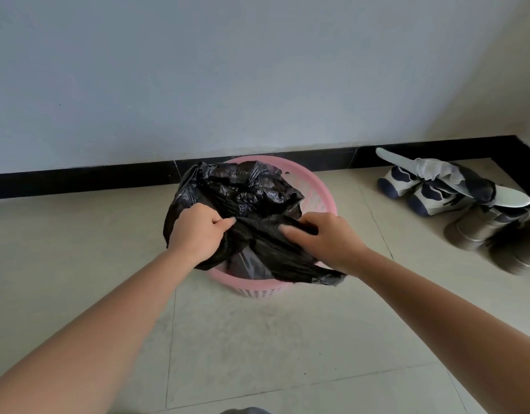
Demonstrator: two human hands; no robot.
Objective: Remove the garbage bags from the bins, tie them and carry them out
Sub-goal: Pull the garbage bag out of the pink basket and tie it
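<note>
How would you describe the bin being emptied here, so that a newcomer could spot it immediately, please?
Follow the black skirting along the grey wall to mid-floor. There stands a round pink bin with a perforated side, lined with a black bag. It is the only pink thing; the shoes lie apart to its right.

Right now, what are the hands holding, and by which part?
Both hold the black garbage bag by its gathered top edge: left hand and right hand, above the pink bin.

Home corner, tiled floor (pixel 257 339), shoes (pixel 431 195) by wall (pixel 227 70)
</note>
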